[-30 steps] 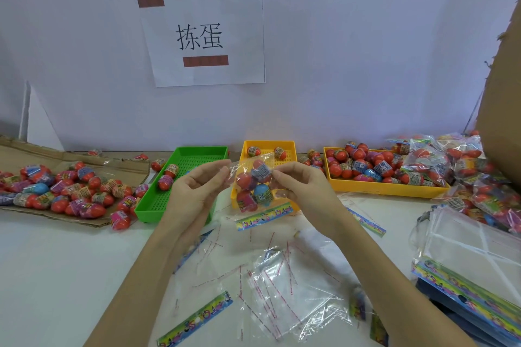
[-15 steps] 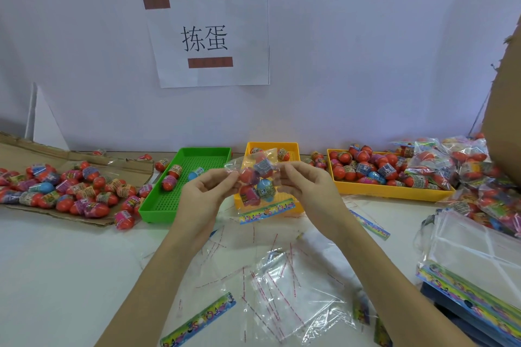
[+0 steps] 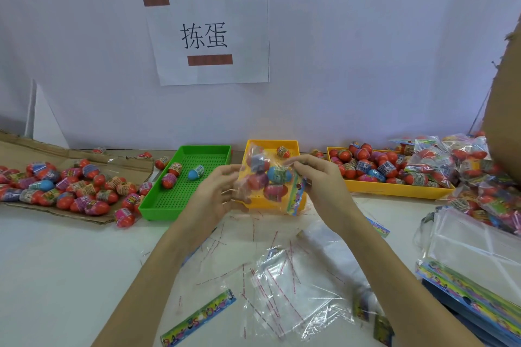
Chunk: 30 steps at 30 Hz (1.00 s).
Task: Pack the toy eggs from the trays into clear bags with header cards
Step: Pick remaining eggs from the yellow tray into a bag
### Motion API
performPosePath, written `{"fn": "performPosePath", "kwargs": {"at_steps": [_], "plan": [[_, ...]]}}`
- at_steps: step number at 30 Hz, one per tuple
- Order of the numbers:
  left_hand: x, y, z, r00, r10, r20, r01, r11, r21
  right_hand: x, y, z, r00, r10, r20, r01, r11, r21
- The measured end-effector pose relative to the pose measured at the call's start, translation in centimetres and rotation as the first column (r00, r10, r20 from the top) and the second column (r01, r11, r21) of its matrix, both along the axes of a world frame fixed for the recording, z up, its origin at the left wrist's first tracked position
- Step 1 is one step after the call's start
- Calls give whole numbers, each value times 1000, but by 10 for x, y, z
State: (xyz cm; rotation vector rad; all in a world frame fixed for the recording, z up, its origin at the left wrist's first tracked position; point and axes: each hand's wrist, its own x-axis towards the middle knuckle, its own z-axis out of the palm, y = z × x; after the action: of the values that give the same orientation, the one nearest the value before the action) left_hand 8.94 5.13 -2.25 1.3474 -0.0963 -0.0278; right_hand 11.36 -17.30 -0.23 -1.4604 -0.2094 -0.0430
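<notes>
I hold a clear bag [image 3: 269, 177] with several red, purple and blue toy eggs inside, above the table's middle. Its colourful header card [image 3: 296, 196] hangs down at the bag's right side. My right hand [image 3: 318, 186] pinches the bag's upper right edge. My left hand [image 3: 218, 193] cups the bag's left side with curled fingers. Behind the bag lies a small yellow tray [image 3: 293, 146] holding one egg [image 3: 283, 151]. To its left, a green tray [image 3: 186, 194] holds a few eggs. To the right, a long yellow tray [image 3: 394, 191] is full of eggs.
Loose eggs [image 3: 70, 186] cover flattened cardboard at the left. Filled bags [image 3: 465, 166] pile up at the right, beside a cardboard box wall [image 3: 507, 98]. Clear bags [image 3: 282, 287], red-striped peel strips and a header card [image 3: 197, 318] litter the near table. A stack of bags with cards [image 3: 473, 262] sits at the near right.
The bag has turned in my hands: its header card swung from the bottom edge to the right side. My left hand slid from pinching the top to cupping the side.
</notes>
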Motion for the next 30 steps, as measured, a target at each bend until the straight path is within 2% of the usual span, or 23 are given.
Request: {"fn": "performPosePath", "kwargs": {"at_steps": [3,4,8,11,14,16,19,20,22,26,28,30], "plan": [[-5,-11,-1,996,29,87,-51,964,262,-2,-2,1,975,209,-79,-211,977,-15],[-7,-14,-1,992,57,109,-86,955,285,-2,-2,0,966,241,-89,-244,969,-26],[-11,-19,-2,953,166,254,-241,923,299,0,3,-5,987,158,-38,-161,981,-106],[-12,-17,0,928,241,284,-320,906,279,3,2,-6,994,108,-6,-108,989,-102],[-12,-16,2,915,287,283,-357,904,237,2,3,-6,994,99,47,-99,995,1],[-11,-17,3,902,324,285,-393,891,228,-4,8,-4,986,4,169,-13,999,51],[-10,-17,1,884,374,281,-436,877,204,-14,21,-4,933,-97,346,107,994,-10],[-9,-15,-1,874,398,278,-457,869,191,-15,24,-4,939,-70,336,81,996,-21],[-9,-10,-1,854,459,247,-499,857,133,-14,25,-4,974,10,224,3,998,-56],[-4,-3,-4,796,546,261,-578,814,62,-12,19,-6,989,144,29,-131,953,-273],[-4,-7,-5,769,579,271,-619,781,86,-11,19,-10,986,158,57,-135,949,-285],[-5,-12,-3,805,563,187,-579,814,40,-8,20,-14,989,81,126,-45,964,-263]]}}
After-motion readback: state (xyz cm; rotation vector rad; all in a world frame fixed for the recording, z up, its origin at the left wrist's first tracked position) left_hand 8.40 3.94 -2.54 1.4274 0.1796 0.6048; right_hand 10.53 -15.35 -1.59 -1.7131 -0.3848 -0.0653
